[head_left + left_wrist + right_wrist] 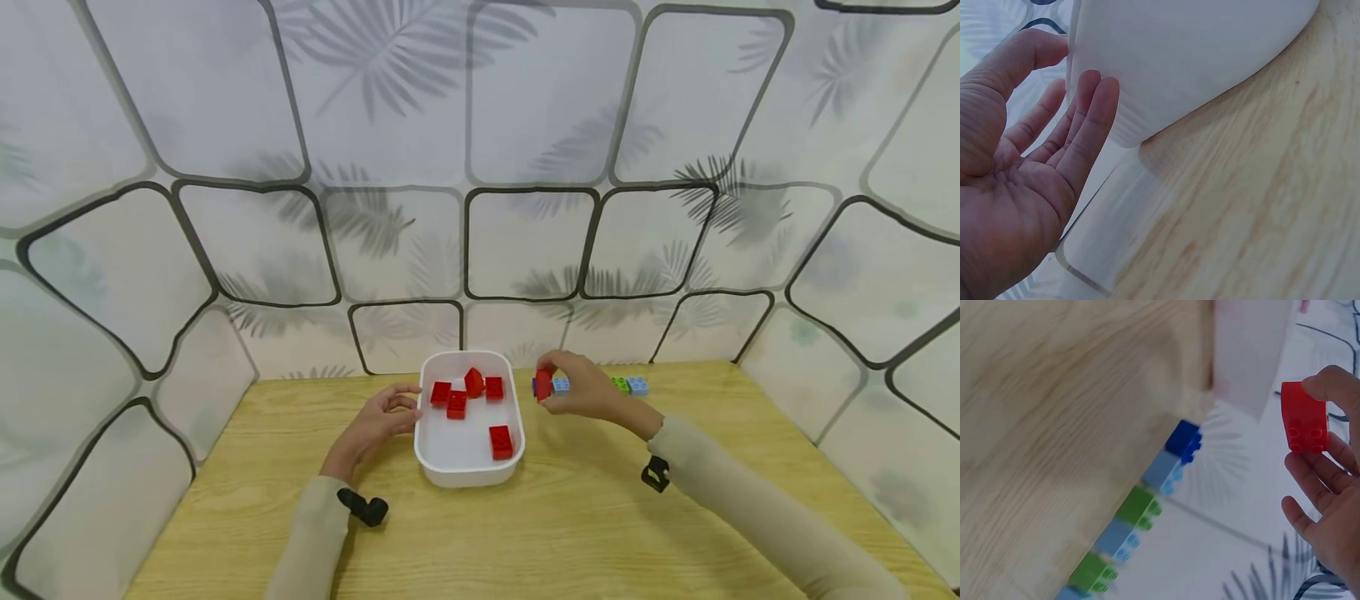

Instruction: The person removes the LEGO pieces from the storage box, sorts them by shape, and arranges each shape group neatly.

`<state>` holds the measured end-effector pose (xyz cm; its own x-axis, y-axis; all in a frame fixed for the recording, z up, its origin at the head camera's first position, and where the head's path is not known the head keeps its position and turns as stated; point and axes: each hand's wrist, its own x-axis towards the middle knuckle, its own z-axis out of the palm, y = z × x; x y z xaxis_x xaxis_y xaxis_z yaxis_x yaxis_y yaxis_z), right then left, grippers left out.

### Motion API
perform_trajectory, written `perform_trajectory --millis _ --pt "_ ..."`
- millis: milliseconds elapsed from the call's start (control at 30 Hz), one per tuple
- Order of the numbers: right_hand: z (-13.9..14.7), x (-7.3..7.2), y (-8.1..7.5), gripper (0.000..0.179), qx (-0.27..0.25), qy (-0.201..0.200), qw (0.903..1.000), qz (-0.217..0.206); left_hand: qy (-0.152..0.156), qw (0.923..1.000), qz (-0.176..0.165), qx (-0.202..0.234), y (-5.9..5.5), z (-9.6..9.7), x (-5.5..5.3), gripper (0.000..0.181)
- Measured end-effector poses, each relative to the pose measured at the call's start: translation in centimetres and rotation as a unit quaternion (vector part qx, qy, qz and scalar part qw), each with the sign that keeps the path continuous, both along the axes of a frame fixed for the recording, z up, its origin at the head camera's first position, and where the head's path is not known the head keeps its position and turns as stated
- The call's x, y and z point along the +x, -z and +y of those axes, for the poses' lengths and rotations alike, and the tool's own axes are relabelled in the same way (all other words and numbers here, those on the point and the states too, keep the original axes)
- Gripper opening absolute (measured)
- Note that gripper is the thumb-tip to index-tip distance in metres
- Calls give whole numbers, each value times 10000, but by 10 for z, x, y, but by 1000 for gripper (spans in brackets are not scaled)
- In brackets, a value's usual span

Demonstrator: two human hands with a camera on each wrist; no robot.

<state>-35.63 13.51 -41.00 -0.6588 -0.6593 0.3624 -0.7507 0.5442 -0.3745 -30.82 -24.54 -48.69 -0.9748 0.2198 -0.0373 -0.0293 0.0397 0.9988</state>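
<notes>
Right hand (585, 388) is clamping a red brick (1305, 415), thumb on one side, fingers on the other; brick is hanging just right of the white box (467, 477), off the table, studs showing in the right wrist view. Left hand (381, 418) is keeping its digits apart, not wrapping anything; thumb is touching the rim of the white box and fingertips are meeting its outer left wall. Inside the white box, five red pieces are lying: four are clustering toward its far end, one of them a rounded piece (474, 382), and a single studded one (501, 442) is sitting near its right wall, closer to the near end. Right of the white box, a brick row is running away from it: dark blue brick (1184, 441) is standing nearest, then light blue and green ones are alternating, partly hidden behind the right hand in the head view. Wooden table (480, 542) is carrying the white box and the row. Leaf-patterned wall covering (405, 242) is rising behind the white box.
</notes>
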Motion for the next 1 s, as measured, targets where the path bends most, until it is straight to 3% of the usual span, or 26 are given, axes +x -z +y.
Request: perform_trajectory --millis 367,600,767,1000 --pt "31 -2 21 43 732 -24 9952 644 45 9999 28 125 0 0 1 53" --pt "29 -3 37 41 1571 259 9867 333 46 9999 18 117 0 0 2 52" --pt "26 -1 41 41 1678 292 9849 312 86 9999 10 143 0 0 1 52" --pt "21 -5 45 43 1665 124 9837 669 56 9999 2 154 -2 0 1 52"
